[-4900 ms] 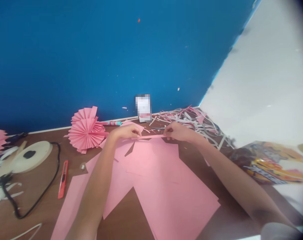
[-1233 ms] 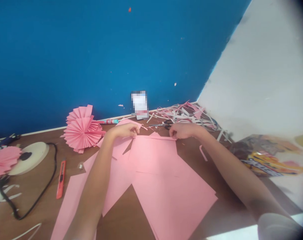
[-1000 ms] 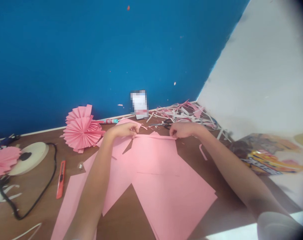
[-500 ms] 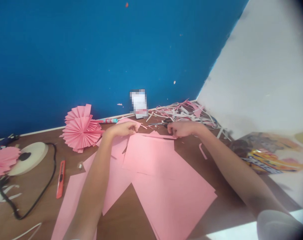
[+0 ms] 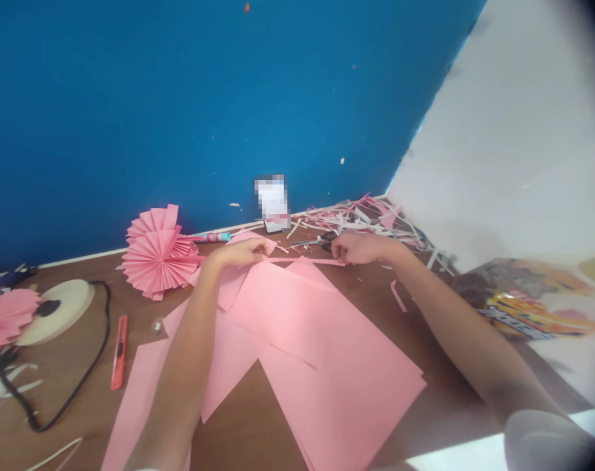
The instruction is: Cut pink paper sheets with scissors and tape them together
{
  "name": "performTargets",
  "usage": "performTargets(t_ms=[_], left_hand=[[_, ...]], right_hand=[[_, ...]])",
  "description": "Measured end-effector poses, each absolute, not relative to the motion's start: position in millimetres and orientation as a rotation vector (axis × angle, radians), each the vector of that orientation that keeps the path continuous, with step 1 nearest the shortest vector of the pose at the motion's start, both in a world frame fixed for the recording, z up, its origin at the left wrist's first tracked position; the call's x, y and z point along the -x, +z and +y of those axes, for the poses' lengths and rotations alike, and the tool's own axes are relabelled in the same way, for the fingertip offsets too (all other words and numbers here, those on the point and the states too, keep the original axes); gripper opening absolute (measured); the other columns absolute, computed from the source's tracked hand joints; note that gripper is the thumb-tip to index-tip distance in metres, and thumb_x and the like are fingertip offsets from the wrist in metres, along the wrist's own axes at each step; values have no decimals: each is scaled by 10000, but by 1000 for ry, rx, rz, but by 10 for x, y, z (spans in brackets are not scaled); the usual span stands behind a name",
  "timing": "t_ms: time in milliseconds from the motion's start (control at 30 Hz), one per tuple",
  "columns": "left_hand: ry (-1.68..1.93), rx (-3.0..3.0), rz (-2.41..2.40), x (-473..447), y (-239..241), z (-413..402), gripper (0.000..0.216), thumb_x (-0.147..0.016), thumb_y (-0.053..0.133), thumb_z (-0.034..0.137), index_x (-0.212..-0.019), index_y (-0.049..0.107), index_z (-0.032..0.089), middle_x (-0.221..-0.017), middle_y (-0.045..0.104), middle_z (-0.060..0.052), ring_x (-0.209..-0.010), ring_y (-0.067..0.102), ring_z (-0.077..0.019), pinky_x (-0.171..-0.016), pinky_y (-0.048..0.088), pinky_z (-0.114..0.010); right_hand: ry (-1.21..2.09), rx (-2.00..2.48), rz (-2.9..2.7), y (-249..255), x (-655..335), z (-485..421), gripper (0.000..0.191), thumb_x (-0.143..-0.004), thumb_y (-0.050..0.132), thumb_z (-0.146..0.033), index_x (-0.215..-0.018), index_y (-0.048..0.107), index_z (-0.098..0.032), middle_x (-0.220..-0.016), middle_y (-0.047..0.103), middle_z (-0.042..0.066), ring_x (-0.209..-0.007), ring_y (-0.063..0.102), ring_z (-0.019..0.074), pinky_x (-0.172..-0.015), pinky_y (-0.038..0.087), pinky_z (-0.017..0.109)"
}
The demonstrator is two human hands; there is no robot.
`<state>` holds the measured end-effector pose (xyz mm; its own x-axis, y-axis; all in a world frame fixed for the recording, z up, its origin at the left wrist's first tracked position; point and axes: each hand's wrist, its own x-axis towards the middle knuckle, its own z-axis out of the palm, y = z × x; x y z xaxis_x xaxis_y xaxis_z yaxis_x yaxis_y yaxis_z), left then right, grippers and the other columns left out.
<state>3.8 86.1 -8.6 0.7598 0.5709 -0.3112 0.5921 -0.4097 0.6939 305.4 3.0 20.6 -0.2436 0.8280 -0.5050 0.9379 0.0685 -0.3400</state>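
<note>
My left hand (image 5: pixel 243 251) and my right hand (image 5: pixel 356 248) each pinch one end of the folded far edge of a pink paper sheet (image 5: pixel 297 311). The sheet is lifted off the brown table (image 5: pixel 71 366), tilted, with its near part trailing over other pink sheets (image 5: pixel 346 392). The fold between my hands forms a narrow pink strip. Both hands are closed on it, near the blue wall.
A pink pleated paper fan (image 5: pixel 160 255) lies left of my left hand. Also to the left are a red utility knife (image 5: pixel 119 352), a roll of tape (image 5: pixel 56 307) and a black cable (image 5: pixel 81 386). Scissors (image 5: pixel 321 240) and paper scraps (image 5: pixel 376 219) lie behind my right hand. A colourful bag (image 5: pixel 527 301) sits right.
The pink sheet has been lifted and swung so its near edge now slants left. Both hands stayed close to the far edge, still pinching the fold.
</note>
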Motion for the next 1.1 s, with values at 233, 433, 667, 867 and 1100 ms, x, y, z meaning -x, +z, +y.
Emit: performTargets(t_ms=[233,433,667,867,1100], left_hand=[[-3,-2173,938,24,-203,954,163,-790,494,271,-910,540,172,-897,550,-21,-782,494,-141,-691,380,-236],[-47,-2199,962,26,-180,942,218,-814,476,315,-965,576,193,-988,599,-28,-862,541,-157,-748,411,-253],[-35,-1928,988,-28,-103,847,289,-763,543,278,-1039,543,192,-924,608,-45,-763,610,-151,-608,461,-237],[-61,-1880,1024,-57,-89,822,313,-656,647,230,-956,568,189,-955,607,-52,-794,612,-159,-597,492,-226],[-17,-1718,1072,-73,-140,820,157,-787,511,252,-927,502,183,-819,568,-27,-678,633,-145,-590,521,-271]], right_hand=[[-588,-2149,2263,92,-2998,90,259,-722,513,-129,-917,673,-189,-935,684,87,-782,608,198,-604,369,247],[-242,-2364,2290,70,-2988,97,222,-729,505,-140,-854,682,-188,-890,681,109,-838,598,245,-651,377,275],[-241,-2631,2519,240,-2918,22,170,-773,458,-201,-767,627,-182,-810,674,67,-728,568,196,-634,373,274],[-1755,-2197,2503,208,-2700,-45,72,-778,463,-217,-770,527,-184,-771,656,36,-669,582,139,-605,429,234],[-1662,-1426,2541,-42,-2530,-150,96,-762,479,-197,-757,568,-161,-803,583,15,-720,518,131,-620,389,225]])
